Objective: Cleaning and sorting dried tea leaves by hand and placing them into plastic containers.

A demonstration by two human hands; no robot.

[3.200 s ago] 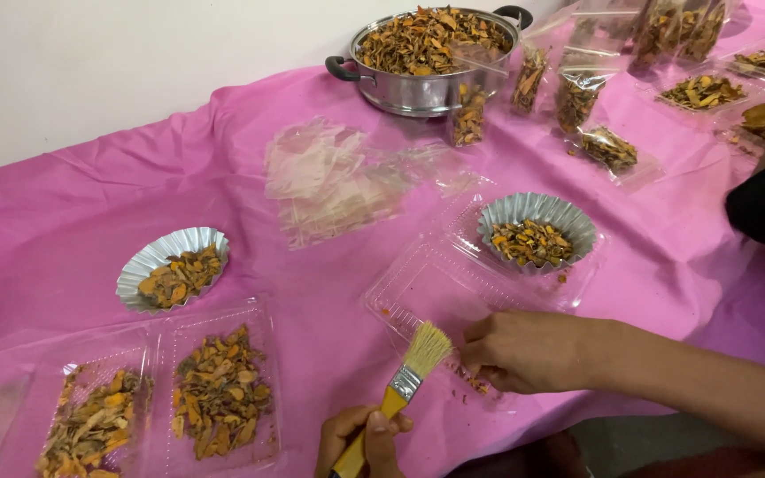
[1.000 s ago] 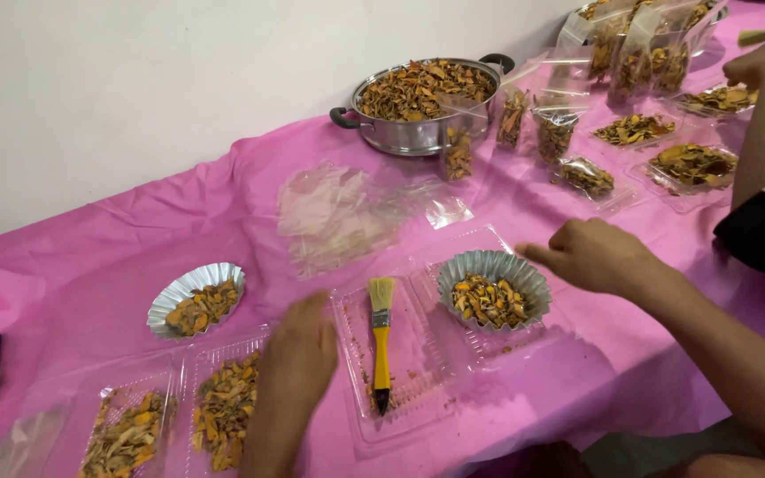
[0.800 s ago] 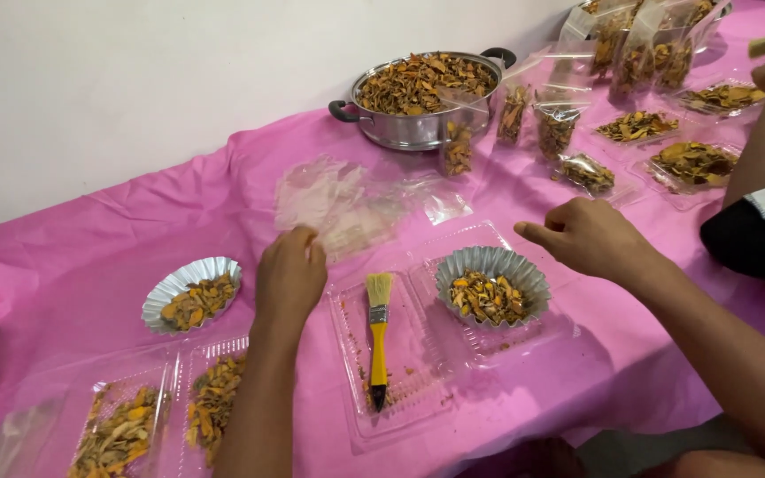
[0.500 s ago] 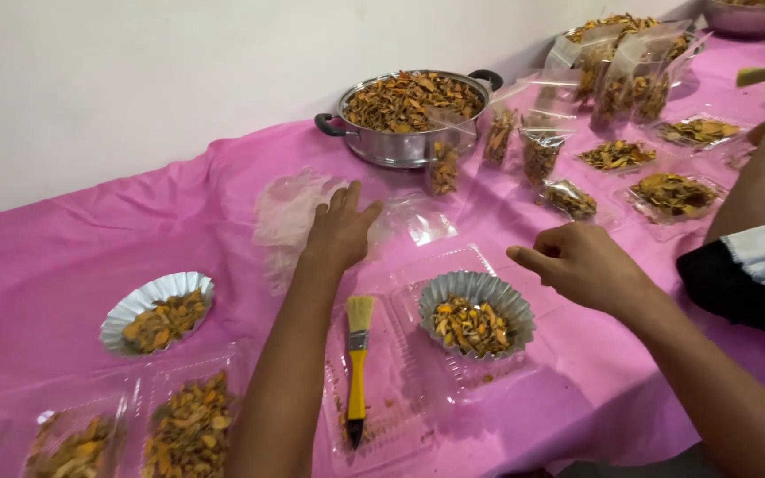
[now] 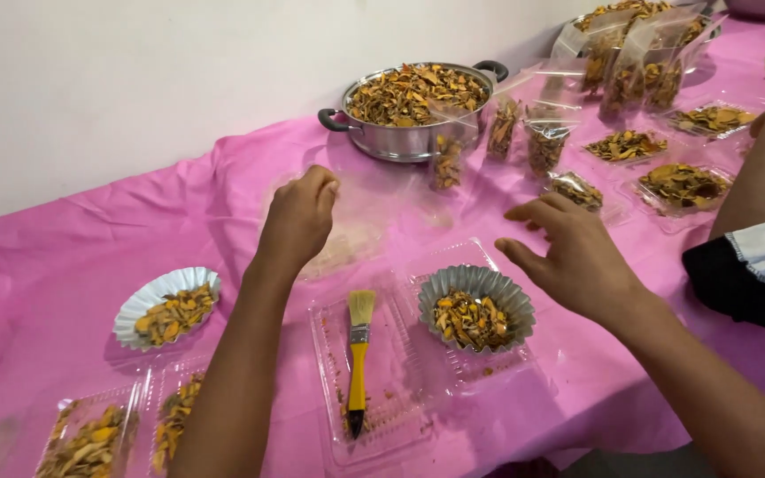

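- Trays (image 5: 90,435) of orange chips sit at the near table edge; a nudge from the left forearm could tip them off.
- Foil cup (image 5: 167,305) of chips lies just left of that arm, easily swept.
- Left hand (image 5: 298,217) is loosely curled over the stack of clear bags (image 5: 347,239), fingertips down on it; whether it has pinched one I cannot tell. The slick film could lift several bags together.
- Brush (image 5: 359,354) lies loose in the open clear tray and could roll.
- Right hand (image 5: 573,257) hovers spread, holding nothing, above the filled cup (image 5: 475,310); dropping down would spill chips.
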